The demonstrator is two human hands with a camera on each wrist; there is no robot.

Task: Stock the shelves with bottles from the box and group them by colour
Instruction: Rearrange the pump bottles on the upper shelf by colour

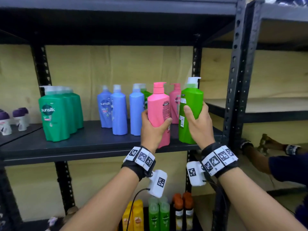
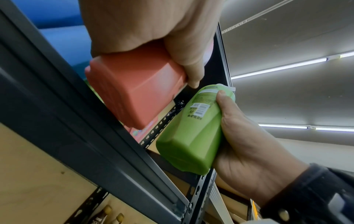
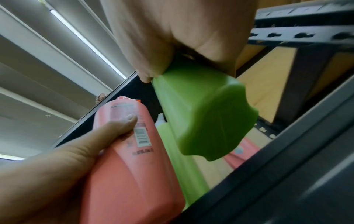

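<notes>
- Nearest the camera, both my hands are up at the front edge of the shelf [image 1: 93, 144], each wrapped round a pump bottle.
- Far left on that shelf stand the dark green bottles [image 1: 58, 114], then the blue bottles [image 1: 119, 114], each colour bunched together.
- My left hand [image 1: 152, 129] grips the pink bottle [image 1: 158, 114] round its lower body, thumb across the back label; its base hangs just past the shelf edge, not yet set down.
- Behind it stand another pink bottle [image 1: 175, 104] and a light green one [image 1: 144, 95].
- My right hand [image 1: 198, 124] clamps the light green bottle [image 1: 190, 114] mid-body; its base looks clear of the shelf in the wrist views.
- These feel like full, heavy, smooth plastic to me, so I'd hold the waist, not the pump, which could turn or slip.
</notes>
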